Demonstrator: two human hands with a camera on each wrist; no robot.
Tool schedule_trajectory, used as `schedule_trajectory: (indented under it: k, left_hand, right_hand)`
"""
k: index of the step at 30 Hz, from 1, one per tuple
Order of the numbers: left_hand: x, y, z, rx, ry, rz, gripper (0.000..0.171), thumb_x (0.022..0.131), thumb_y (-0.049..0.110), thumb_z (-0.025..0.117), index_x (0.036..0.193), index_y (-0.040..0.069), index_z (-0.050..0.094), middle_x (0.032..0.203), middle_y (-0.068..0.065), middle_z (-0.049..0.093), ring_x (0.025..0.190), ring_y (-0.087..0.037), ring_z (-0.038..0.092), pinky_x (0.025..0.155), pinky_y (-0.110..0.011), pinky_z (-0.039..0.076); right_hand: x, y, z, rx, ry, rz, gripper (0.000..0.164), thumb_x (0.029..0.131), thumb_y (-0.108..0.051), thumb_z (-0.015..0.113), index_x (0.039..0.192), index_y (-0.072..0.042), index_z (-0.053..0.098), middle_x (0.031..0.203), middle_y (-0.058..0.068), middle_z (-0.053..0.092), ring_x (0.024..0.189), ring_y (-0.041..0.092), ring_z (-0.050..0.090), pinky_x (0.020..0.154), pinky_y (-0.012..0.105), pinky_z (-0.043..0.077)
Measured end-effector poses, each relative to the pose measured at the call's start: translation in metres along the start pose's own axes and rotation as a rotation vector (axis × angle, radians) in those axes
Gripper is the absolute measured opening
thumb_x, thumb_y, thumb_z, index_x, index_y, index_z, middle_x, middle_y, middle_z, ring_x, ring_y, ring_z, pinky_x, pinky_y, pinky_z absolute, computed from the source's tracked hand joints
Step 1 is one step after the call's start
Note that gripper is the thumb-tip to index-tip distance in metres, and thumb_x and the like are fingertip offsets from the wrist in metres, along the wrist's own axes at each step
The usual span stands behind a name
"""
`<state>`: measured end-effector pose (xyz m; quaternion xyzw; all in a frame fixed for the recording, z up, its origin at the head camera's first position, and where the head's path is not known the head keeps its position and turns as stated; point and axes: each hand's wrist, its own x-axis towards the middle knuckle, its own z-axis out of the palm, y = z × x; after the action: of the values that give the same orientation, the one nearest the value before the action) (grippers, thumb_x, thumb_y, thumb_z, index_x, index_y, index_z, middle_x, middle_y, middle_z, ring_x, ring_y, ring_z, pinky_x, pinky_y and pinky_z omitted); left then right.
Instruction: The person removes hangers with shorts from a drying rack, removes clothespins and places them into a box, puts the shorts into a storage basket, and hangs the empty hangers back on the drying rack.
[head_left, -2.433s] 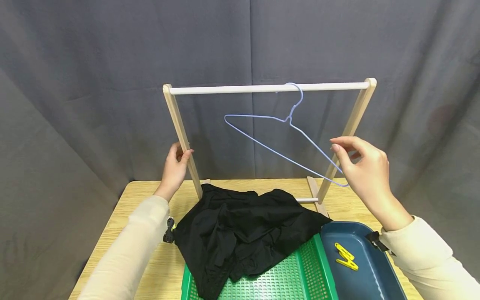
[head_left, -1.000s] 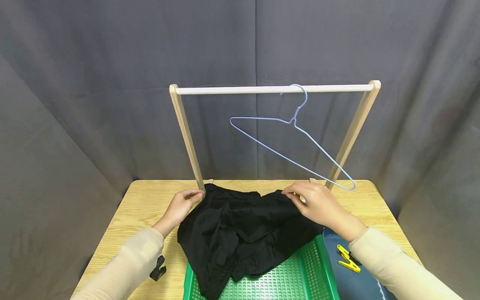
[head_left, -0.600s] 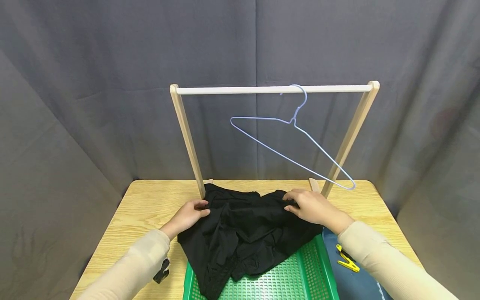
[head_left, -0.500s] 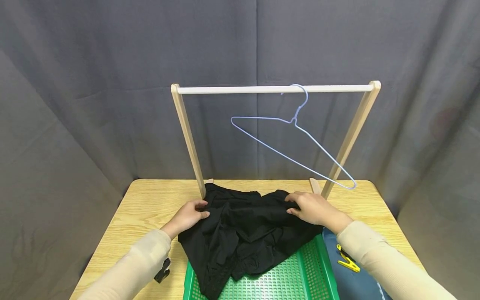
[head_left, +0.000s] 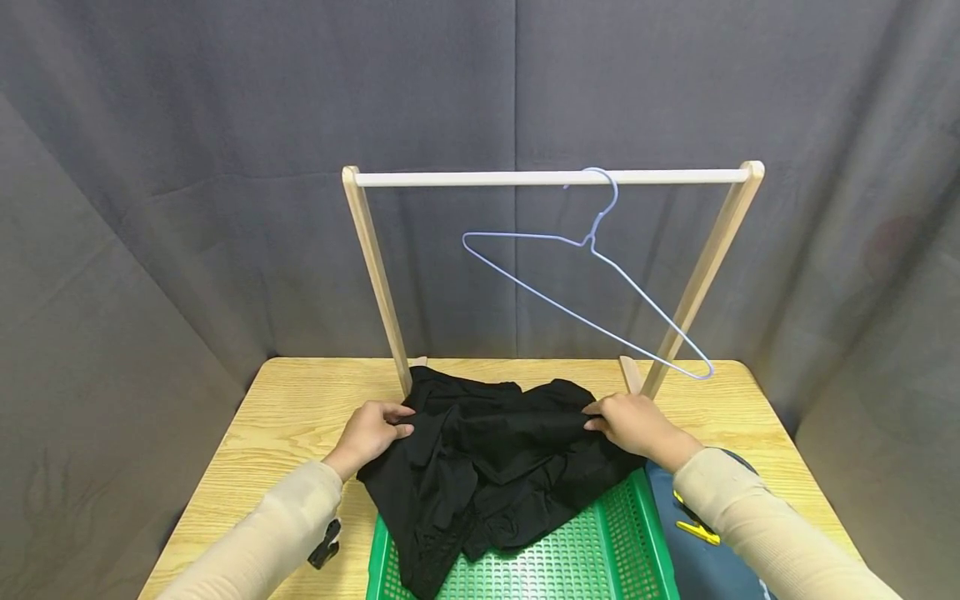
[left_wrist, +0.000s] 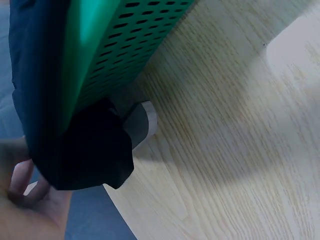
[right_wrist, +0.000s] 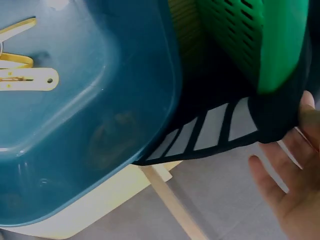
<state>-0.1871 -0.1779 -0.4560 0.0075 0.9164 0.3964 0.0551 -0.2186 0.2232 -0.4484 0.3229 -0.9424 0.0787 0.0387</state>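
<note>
A crumpled black garment (head_left: 510, 467) lies over the far part of a green perforated basket (head_left: 555, 567). My left hand (head_left: 371, 433) pinches its left edge, fingertips and thumb at the cloth. In the left wrist view the garment (left_wrist: 95, 150) drapes over the basket's wall, with the left hand (left_wrist: 35, 200) at its fold. On the other side my right hand (head_left: 633, 425) pinches the garment's right part. The right wrist view shows white panels on the garment (right_wrist: 220, 127) and the right hand (right_wrist: 295, 165) at the basket's corner. Some fingers are hidden by cloth.
Behind the basket stands a wooden rack (head_left: 375, 283) with a white bar (head_left: 465, 179). A lilac hanger (head_left: 540, 292) hangs from it, tilted down to the right. A blue tray (head_left: 697, 575) holds yellow clothespins (head_left: 697, 532), partly under the right sleeve. A grey curtain (head_left: 225, 208) hangs behind.
My left hand has come down from the rack's left post, and my right hand from near the hanger's lower corner, both onto the garment. Lately the right hand slid slightly right and closed on the cloth.
</note>
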Motion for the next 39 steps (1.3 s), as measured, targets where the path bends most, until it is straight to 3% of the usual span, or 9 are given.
schedule_trajectory:
  k: [8, 14, 19, 23, 31, 35, 39]
  left_hand:
    - [0.001, -0.002, 0.000, 0.062, 0.122, 0.074, 0.011, 0.082, 0.004, 0.078, 0.092, 0.009, 0.081, 0.100, -0.008, 0.075, 0.102, -0.030, 0.068, 0.092, -0.047, 0.050]
    - [-0.001, -0.001, -0.005, 0.054, 0.142, 0.097, 0.011, 0.084, 0.004, 0.076, 0.092, 0.010, 0.081, 0.099, -0.006, 0.075, 0.101, -0.027, 0.068, 0.090, -0.045, 0.051]
    - [-0.008, 0.013, -0.012, 0.034, 0.164, 0.089, 0.012, 0.085, 0.012, 0.077, 0.097, 0.015, 0.080, 0.098, -0.003, 0.075, 0.089, -0.023, 0.069, 0.076, -0.042, 0.053]
    - [-0.014, 0.030, -0.019, -0.052, 0.171, 0.081, 0.015, 0.086, 0.014, 0.078, 0.100, 0.015, 0.079, 0.098, -0.002, 0.074, 0.085, -0.020, 0.068, 0.073, -0.037, 0.052]
    - [-0.030, 0.066, -0.021, -0.212, 0.157, 0.177, 0.015, 0.084, 0.003, 0.077, 0.098, 0.008, 0.077, 0.092, -0.004, 0.073, 0.077, -0.017, 0.061, 0.072, -0.031, 0.050]
    - [-0.041, 0.081, -0.013, -0.248, 0.128, 0.213, 0.015, 0.083, 0.000, 0.077, 0.095, 0.009, 0.077, 0.092, -0.002, 0.072, 0.076, -0.015, 0.060, 0.071, -0.030, 0.049]
    - [-0.053, 0.088, 0.001, -0.230, 0.033, 0.234, 0.016, 0.084, 0.000, 0.076, 0.093, 0.013, 0.077, 0.094, 0.003, 0.071, 0.077, -0.013, 0.059, 0.071, -0.031, 0.050]
  right_hand:
    - [0.000, 0.006, 0.006, -0.021, 0.227, -0.073, 0.008, 0.078, -0.013, 0.084, 0.084, -0.012, 0.079, 0.081, -0.003, 0.074, 0.075, 0.019, 0.071, 0.057, 0.039, 0.055]
    - [0.002, 0.003, 0.006, -0.048, 0.294, -0.070, 0.010, 0.079, -0.011, 0.082, 0.079, -0.014, 0.073, 0.077, -0.003, 0.071, 0.068, 0.018, 0.068, 0.053, 0.039, 0.052]
    - [0.001, -0.003, 0.002, -0.032, 0.342, -0.041, 0.009, 0.085, -0.009, 0.077, 0.085, -0.012, 0.069, 0.078, -0.001, 0.071, 0.065, 0.020, 0.068, 0.052, 0.042, 0.051]
    - [0.000, -0.012, -0.008, -0.020, 0.399, -0.032, 0.009, 0.087, -0.009, 0.075, 0.093, -0.010, 0.068, 0.081, 0.001, 0.071, 0.067, 0.022, 0.068, 0.053, 0.043, 0.051]
    - [-0.001, -0.046, -0.035, 0.026, 0.523, -0.080, 0.013, 0.084, -0.009, 0.077, 0.095, -0.012, 0.070, 0.083, -0.002, 0.072, 0.069, 0.017, 0.067, 0.051, 0.037, 0.050]
    - [-0.002, -0.064, -0.041, 0.061, 0.516, -0.116, 0.014, 0.083, -0.009, 0.078, 0.094, -0.013, 0.070, 0.086, -0.003, 0.072, 0.074, 0.016, 0.068, 0.058, 0.036, 0.053]
    - [-0.007, -0.083, -0.039, 0.100, 0.480, -0.195, 0.015, 0.083, -0.009, 0.079, 0.094, -0.013, 0.071, 0.086, -0.004, 0.072, 0.074, 0.014, 0.068, 0.063, 0.034, 0.054]
